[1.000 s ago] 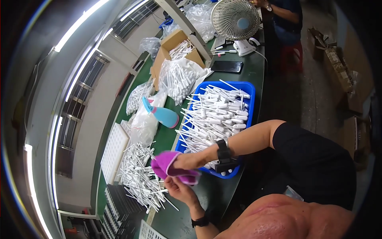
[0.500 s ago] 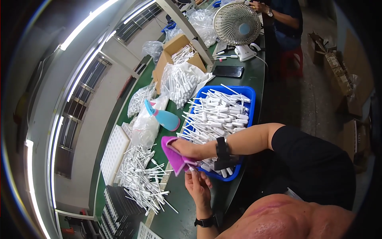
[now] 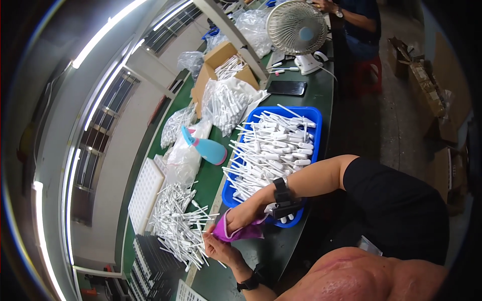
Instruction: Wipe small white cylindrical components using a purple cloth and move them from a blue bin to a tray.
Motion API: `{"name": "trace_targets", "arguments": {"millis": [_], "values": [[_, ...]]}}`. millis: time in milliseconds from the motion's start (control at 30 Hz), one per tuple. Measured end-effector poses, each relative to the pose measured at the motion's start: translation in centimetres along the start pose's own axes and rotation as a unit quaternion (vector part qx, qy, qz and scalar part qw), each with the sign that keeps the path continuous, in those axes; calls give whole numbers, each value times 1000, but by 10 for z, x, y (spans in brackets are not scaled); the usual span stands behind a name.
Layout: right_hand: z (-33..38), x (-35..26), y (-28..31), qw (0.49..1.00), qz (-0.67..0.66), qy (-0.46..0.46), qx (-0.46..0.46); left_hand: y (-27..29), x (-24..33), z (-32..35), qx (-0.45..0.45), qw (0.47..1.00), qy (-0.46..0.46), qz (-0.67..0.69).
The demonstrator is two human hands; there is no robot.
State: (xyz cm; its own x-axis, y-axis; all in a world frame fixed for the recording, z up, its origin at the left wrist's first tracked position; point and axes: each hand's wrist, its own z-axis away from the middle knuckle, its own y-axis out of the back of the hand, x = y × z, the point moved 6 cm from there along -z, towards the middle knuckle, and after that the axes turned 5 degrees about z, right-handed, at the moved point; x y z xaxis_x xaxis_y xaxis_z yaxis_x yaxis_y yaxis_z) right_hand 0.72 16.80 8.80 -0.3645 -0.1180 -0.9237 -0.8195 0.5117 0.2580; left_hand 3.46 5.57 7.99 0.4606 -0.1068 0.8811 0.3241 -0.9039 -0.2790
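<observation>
My right hand point(image 3: 243, 215), reaching in from the right, is closed around a purple cloth point(image 3: 235, 232) that hangs below its fingers. Fingers of my left hand point(image 3: 222, 249) are pinched together at the cloth's left edge, beside a loose pile of thin white sticks point(image 3: 178, 220) with wider flat ends. What those fingers hold is too small to tell. Under my right forearm stands a blue basket point(image 3: 315, 135), heaped with white stick-shaped plastic pieces point(image 3: 273, 150); the forearm hides its near part.
Behind the pile are a white tray with holes point(image 3: 145, 193), black stacked trays point(image 3: 150, 263) and a blue spray bottle point(image 3: 208, 150). Farther off are bagged sticks point(image 3: 226, 103), a cardboard box point(image 3: 201, 83), a phone point(image 3: 287, 88), a fan point(image 3: 296, 30) and another person point(image 3: 359, 25).
Both hands have shifted: my left hand went left to the pile's edge, and my right hand came down and nearer with the purple cloth, uncovering more of the basket's left side.
</observation>
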Motion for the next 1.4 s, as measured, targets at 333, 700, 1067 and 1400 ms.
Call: {"name": "trace_targets", "arguments": {"millis": [333, 700, 1067, 1400], "values": [[3, -2, 5, 985, -20, -156, -65, 27, 18, -18, 17, 993, 77, 84], [3, -18, 42, 966, -74, 10, 249, 14, 33, -5, 64, 995, 18, 73], [-7, 16, 25, 958, 80, 23, 274, 16, 54, 28, -32, 987, -117, -101], [3, 14, -35, 939, -63, -31, -336, 46, -43, -59, 5, 967, 233, 100]]}}
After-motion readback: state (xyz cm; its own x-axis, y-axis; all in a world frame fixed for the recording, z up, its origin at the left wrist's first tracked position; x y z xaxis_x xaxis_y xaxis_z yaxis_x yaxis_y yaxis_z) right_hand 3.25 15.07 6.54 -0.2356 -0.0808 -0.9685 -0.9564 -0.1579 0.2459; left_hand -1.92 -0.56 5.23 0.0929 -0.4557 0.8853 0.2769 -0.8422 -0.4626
